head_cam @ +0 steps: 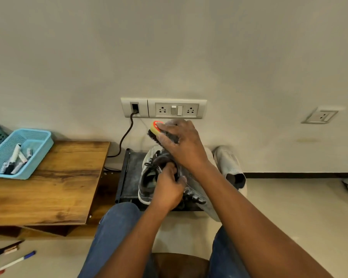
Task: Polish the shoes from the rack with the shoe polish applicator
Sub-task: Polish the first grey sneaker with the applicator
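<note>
Two hands work a dark shoe with a brush over a low black rack.

Nearest, the person's jeans-clad knees [117,233] frame the view; above them the left hand [167,189] has its fingers [182,179] curled round the collar of the dark shoe [149,177], which is held over the black rack [129,173]. Just beyond those fingers the right hand [182,143] grips the yellow-backed shoe brush [156,131], its bristles facing the shoe, and hides most of the brush body. Right of the hands a pale shoe [228,163] leans by the wall. Left stands a wooden worktop [55,181] bearing a blue basket [43,155] of markers. Farthest, a socket panel [164,108] with a black cable [127,133] plugged in.
</note>
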